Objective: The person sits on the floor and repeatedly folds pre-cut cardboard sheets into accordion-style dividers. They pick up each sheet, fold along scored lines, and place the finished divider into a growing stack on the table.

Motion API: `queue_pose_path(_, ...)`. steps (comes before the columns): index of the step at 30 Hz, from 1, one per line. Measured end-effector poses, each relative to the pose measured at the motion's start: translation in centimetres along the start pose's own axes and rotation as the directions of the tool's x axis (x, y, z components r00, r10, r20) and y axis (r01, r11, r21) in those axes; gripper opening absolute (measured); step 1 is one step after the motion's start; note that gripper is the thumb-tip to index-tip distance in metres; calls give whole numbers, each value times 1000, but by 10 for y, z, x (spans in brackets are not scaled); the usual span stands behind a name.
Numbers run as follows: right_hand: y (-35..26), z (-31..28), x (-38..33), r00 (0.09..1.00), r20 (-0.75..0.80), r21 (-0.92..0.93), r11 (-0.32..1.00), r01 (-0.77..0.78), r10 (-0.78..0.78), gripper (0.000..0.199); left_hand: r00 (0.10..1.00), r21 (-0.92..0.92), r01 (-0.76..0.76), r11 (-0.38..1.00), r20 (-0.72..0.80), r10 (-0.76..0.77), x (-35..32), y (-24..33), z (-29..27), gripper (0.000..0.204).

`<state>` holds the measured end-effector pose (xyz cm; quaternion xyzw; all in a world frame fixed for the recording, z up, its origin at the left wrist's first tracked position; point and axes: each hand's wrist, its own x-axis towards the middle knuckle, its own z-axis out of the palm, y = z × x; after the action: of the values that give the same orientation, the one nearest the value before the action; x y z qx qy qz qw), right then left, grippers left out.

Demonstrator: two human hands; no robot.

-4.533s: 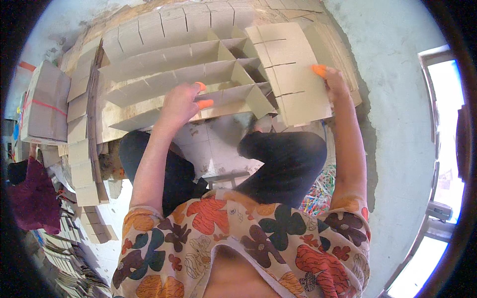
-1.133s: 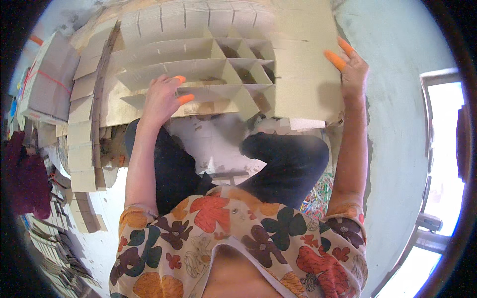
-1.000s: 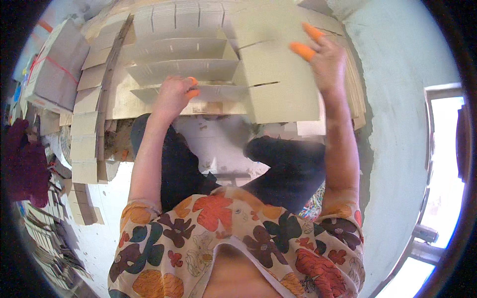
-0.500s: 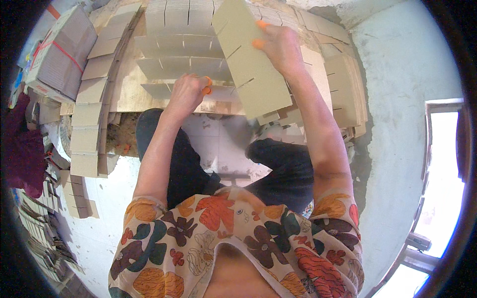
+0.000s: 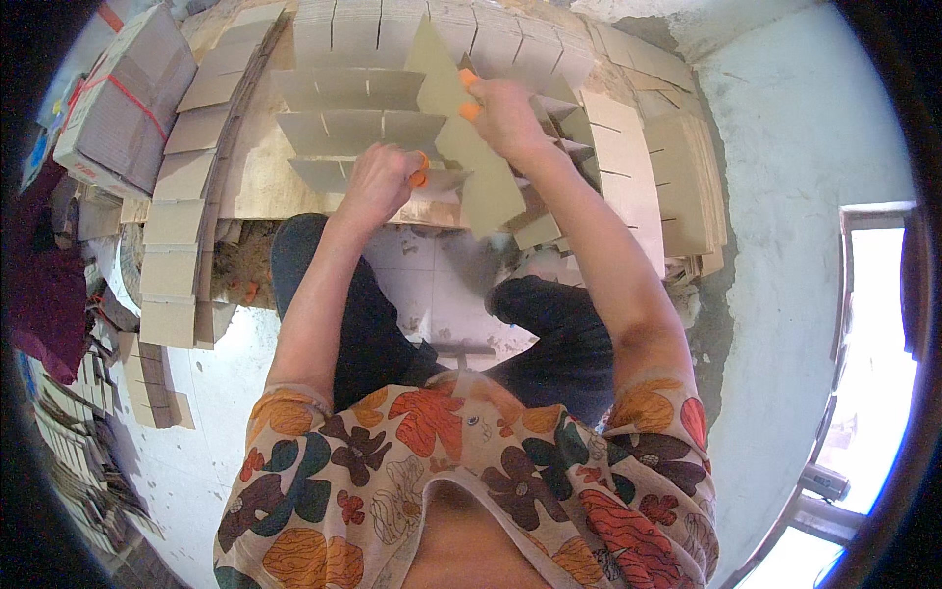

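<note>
My right hand [image 5: 505, 118], with orange covers on its fingertips, grips a long slotted cardboard strip [image 5: 483, 182] by its upper edge. The strip slants across the right ends of several slotted cardboard strips [image 5: 368, 131] standing on edge in rows. Whether its slots fit into theirs I cannot tell. At the nearest standing strip [image 5: 322, 176], my left hand [image 5: 381, 184] is closed, its fingers pinching around that strip's upper edge. An orange cover shows on the left hand too. More upright cardboard pieces, partly hidden, stand behind my right hand.
A wooden board [image 5: 250, 182] lies under the cardboard. Overlapping slotted pieces [image 5: 186, 182] run down the left, beside a taped carton [image 5: 128, 103]. Flat stacks [image 5: 687, 187] lie on the right against a pale wall [image 5: 785, 196]. A row of slotted sheets [image 5: 353, 25] stands at the back.
My right hand has moved left and slightly down, bringing its strip against the standing strips. That strip has turned more edge-on. My left hand has shifted slightly right.
</note>
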<state>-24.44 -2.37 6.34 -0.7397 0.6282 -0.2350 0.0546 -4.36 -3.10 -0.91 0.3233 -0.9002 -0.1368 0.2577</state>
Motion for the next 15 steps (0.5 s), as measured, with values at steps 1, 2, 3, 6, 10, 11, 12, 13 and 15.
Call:
queue_pose_path(1, 1, 3, 2, 999, 40, -47, 999, 9, -7, 21, 1000, 1, 3, 1000, -6, -3, 1, 0, 1, 10)
queue_pose_path(2, 2, 7, 4, 998, 56, -32, 999, 18, -16, 22, 1000, 1, 4, 1000, -12, -4, 3, 1, 2, 11)
queue_pose_path(3, 3, 9, 6, 997, 71, -18, 1000, 26, -24, 23, 1000, 0, 4, 1000, -19, -4, 5, 2, 3, 11)
queue_pose_path(6, -8, 0, 3, 988, 149, -72, 997, -33, 43, 27, 1000, 5, 17, 1000, -9, -17, 7, 3, 2, 11)
queue_pose_path(10, -64, -39, -19, 935, 250, -256, 949, -185, 250, 35, 998, 10, 57, 998, -12, -57, -1, -3, 0, 12)
queue_pose_path(11, -65, -36, -31, 911, 332, -290, 945, -148, 245, 35, 999, -4, 42, 999, -9, -42, 0, -4, 3, 12)
queue_pose_path(12, -66, -27, -43, 878, 413, -319, 942, -109, 241, 36, 1000, -17, 29, 999, -6, -29, 1, -5, 5, 12)
queue_pose_path(13, -63, -17, -54, 836, 491, -344, 936, -73, 246, 36, 999, -9, 33, 999, 23, -33, 1, -3, 5, 13)
queue_pose_path(15, -52, 2, -70, 857, 469, -372, 928, -27, 213, 39, 996, 11, 19, 1000, 84, -20, 10, 4, 1, 14)
